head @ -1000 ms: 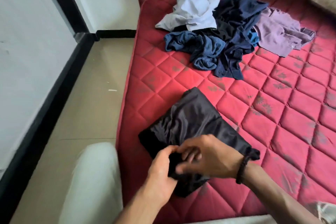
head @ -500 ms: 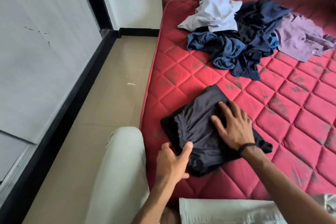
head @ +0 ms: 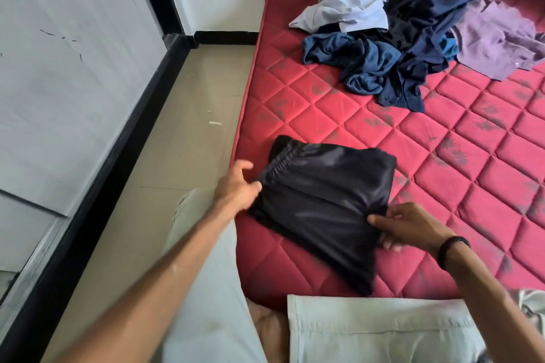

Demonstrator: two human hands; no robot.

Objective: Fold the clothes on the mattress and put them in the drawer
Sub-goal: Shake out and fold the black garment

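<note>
Low in the frame's middle, on the red mattress, lie the folded black shorts. Right hand pinches their near right corner, thumb on top; left hand touches the waistband edge with loose, spread fingers, gripping nothing. To lift cleanly, I'd slide both palms under opposite edges so the slippery folds hold. Unfolded pile waits upper right; no drawer shows.

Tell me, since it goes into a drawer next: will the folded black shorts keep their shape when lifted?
Probably not: the black shorts look thin and glossy, so likely floppy and slippery. The right hand pinches one corner; lifted there, the folds would likely slide open.
</note>
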